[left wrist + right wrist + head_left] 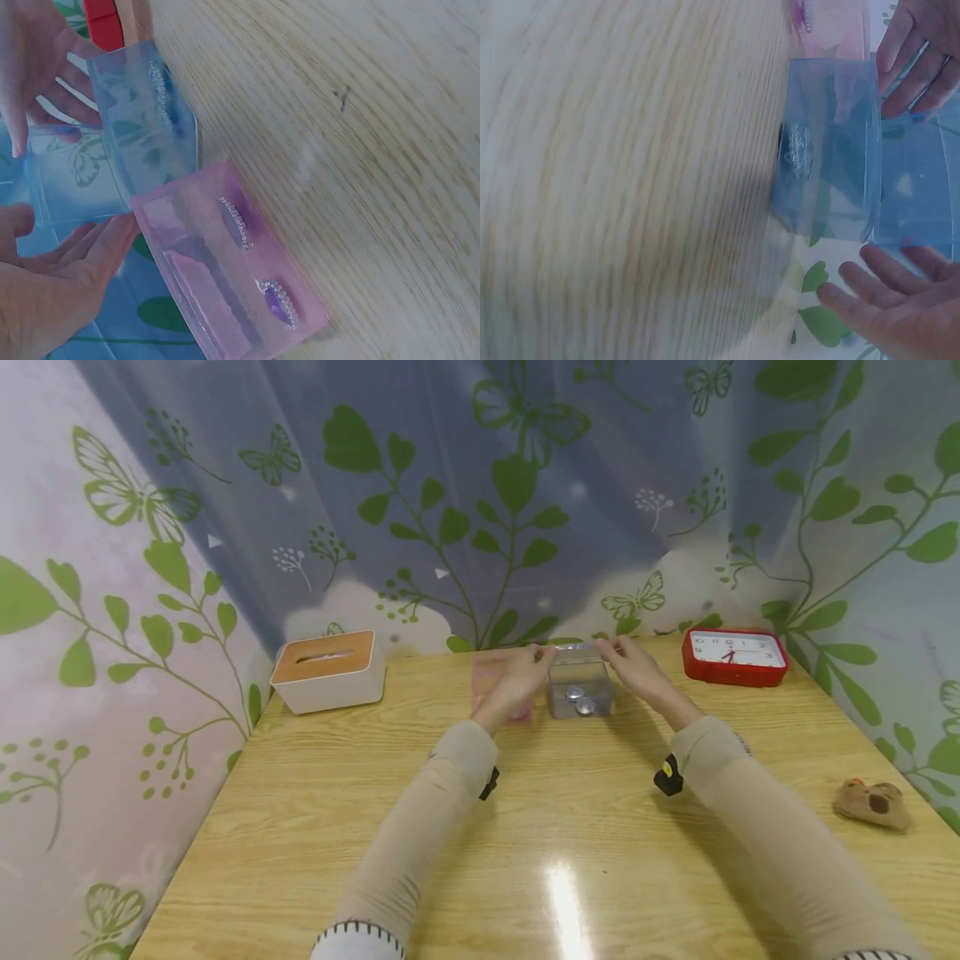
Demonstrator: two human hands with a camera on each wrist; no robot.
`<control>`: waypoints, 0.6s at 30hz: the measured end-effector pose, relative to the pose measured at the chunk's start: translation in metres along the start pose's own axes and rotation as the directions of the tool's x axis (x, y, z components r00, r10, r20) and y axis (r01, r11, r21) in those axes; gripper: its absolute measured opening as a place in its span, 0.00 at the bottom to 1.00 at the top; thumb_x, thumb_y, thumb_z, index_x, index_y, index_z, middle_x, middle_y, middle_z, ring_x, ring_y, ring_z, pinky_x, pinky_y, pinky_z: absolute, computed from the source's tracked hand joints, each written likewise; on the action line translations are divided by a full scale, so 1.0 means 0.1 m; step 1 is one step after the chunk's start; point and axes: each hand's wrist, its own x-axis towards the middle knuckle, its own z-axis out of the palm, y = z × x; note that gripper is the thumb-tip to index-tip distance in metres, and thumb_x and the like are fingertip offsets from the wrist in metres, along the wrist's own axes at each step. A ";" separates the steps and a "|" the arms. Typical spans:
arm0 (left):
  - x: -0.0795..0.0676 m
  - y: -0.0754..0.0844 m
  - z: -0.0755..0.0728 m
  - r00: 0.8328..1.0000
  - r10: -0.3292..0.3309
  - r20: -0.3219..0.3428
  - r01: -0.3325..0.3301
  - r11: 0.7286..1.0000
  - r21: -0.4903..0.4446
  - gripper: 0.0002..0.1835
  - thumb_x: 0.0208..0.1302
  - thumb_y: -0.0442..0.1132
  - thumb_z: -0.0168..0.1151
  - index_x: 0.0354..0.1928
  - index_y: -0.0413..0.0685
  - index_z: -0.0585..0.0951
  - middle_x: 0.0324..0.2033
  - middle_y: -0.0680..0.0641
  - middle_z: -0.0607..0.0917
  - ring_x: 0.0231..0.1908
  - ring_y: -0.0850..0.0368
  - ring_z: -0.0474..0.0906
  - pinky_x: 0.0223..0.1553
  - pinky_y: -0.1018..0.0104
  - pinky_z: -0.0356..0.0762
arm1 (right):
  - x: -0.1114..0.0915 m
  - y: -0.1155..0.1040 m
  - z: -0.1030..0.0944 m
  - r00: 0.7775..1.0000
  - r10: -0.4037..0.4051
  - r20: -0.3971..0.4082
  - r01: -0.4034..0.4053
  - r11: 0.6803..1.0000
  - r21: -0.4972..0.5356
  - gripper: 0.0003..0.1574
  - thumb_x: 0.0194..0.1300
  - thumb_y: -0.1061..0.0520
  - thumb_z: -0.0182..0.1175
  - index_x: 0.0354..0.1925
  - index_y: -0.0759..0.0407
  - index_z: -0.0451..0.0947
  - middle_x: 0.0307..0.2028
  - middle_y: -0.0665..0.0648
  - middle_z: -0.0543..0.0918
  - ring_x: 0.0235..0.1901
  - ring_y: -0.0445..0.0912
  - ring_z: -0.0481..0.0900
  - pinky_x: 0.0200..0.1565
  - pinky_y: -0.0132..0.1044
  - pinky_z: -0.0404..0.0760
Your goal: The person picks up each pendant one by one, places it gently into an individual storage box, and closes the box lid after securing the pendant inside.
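Observation:
A clear bluish plastic box (597, 692) stands at the back of the table with its lid (915, 187) swung up. Two round silvery ornaments (575, 693) show at its front. My left hand (519, 677) is at the lid's left side, its fingers stretched along the lid's edge in the left wrist view. On the other side, my right hand (636, 670) has its fingers extended and spread, fingertips right at the lid's edge. Beside the box on the left stands a pink see-through box (232, 292) with purple jewelled ornaments (277, 304), partly behind my left hand in the head view.
A white tissue box (330, 693) with a wooden top stands at the back left. At the back right is a red clock (738, 672), and a small brown plush toy (872, 804) lies near the right edge. A patterned curtain (450, 485) hangs behind the wooden table (450, 885).

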 end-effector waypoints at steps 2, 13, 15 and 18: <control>0.01 0.00 0.00 1.000 0.007 -0.013 -0.006 0.999 0.035 0.34 0.84 0.58 0.45 0.74 0.37 0.70 0.68 0.35 0.79 0.65 0.40 0.79 0.70 0.48 0.80 | 0.00 0.01 -0.02 1.000 -0.025 -0.004 0.025 0.999 -0.030 0.49 0.83 0.29 0.38 0.76 0.67 0.60 0.76 0.73 0.65 0.76 0.69 0.62 0.77 0.67 0.64; 0.01 0.01 -0.02 0.998 0.066 0.016 -0.068 0.987 0.146 0.28 0.84 0.53 0.47 0.75 0.45 0.73 0.62 0.39 0.85 0.54 0.50 0.85 0.58 0.50 0.88 | 0.01 0.05 -0.09 0.968 -0.241 0.068 0.249 0.948 -0.196 0.33 0.86 0.44 0.47 0.76 0.62 0.68 0.75 0.69 0.71 0.73 0.68 0.71 0.74 0.66 0.70; 0.01 0.00 -0.02 0.996 0.082 0.046 -0.090 0.970 0.227 0.26 0.85 0.53 0.46 0.75 0.48 0.74 0.45 0.42 0.89 0.34 0.58 0.82 0.40 0.56 0.92 | 0.01 0.06 -0.10 0.966 -0.242 0.095 0.257 0.942 -0.218 0.33 0.85 0.45 0.48 0.76 0.61 0.68 0.75 0.69 0.72 0.73 0.67 0.71 0.74 0.66 0.70; 0.01 0.01 0.00 0.992 0.073 0.104 -0.106 0.927 0.361 0.26 0.86 0.53 0.44 0.76 0.53 0.72 0.19 0.48 0.77 0.13 0.61 0.66 0.19 0.60 0.85 | 0.00 0.06 -0.10 0.962 -0.230 0.149 0.264 0.925 -0.275 0.33 0.86 0.45 0.47 0.77 0.61 0.67 0.75 0.69 0.72 0.73 0.68 0.70 0.74 0.67 0.69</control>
